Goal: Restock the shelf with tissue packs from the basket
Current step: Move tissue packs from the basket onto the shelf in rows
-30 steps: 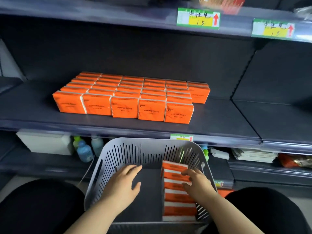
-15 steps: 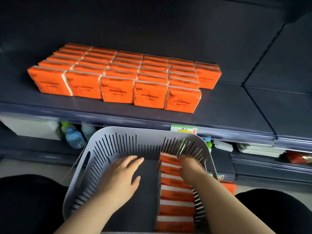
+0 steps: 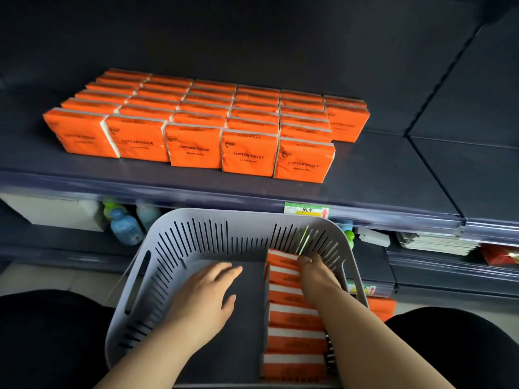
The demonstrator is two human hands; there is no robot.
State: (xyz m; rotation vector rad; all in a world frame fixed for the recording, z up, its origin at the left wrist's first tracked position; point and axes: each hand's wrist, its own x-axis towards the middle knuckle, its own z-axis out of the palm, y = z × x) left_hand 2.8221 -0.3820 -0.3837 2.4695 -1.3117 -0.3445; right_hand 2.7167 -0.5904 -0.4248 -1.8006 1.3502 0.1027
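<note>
Left hand [image 3: 202, 299] lies flat, fingers straight and relaxed, over the basket [image 3: 213, 213] floor left of centre, grasping nothing. Right hand [image 3: 317, 273] is on the far end of the tissue packs [image 3: 292, 318] in the basket, fingertips at the farthest pack near the slotted wall. Cannot tell if they have closed on a pack.

Step in hand looks like picking the next pack or several. To do it well, pinch across the packs' faces, not the soft wrap, lift straight up clear of the wall slots, and let the left hand steady the basket or press the row together for a multi-pack lift.

Containers, left to right: the basket holds one row of orange-and-white packs on edge along its right wall. On the shelf [image 3: 393, 192] above, shelved packs [image 3: 193, 148] stand in tidy columns left of centre, with one short column at the right end — likely the spot to fill next.
</note>
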